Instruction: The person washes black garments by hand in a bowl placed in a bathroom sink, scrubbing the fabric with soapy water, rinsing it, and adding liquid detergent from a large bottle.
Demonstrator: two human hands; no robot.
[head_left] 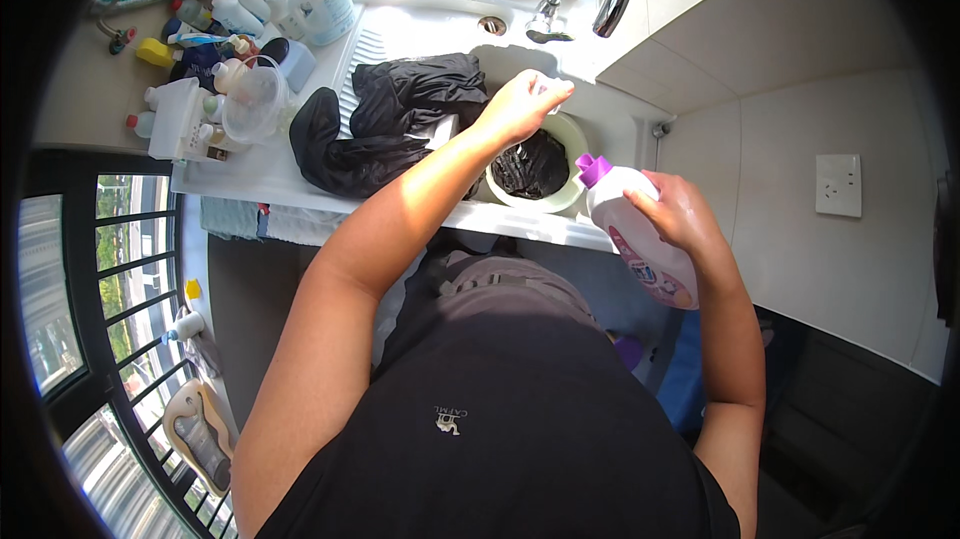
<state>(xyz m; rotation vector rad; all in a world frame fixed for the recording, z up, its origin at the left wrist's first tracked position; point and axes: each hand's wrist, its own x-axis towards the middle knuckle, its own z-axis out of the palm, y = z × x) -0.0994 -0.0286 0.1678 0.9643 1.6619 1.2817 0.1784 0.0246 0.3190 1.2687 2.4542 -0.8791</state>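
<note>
My right hand [682, 214] grips a white laundry detergent bottle [652, 274] with a pink label and a purple spout. The bottle leans, its spout pointing up and left toward a pale round bucket [578, 139]. Over the bucket's far side, my left hand [528, 107] is closed, fingers pinched together. A small pale bit shows at its fingertips, too little to name. Dark wet cloth [535, 167] lies inside the bucket, partly hidden by my left hand. Left of it, a bunched black garment [405, 119] is spread over the sink's ribbed washboard.
The bucket stands in a white laundry sink [610, 109] under a chrome faucet [548, 24]. Several bottles crowd the left ledge, among them a large whitish jug [322, 1] and a clear plastic tub [255, 104]. A tiled wall with a socket [838, 186] rises at right.
</note>
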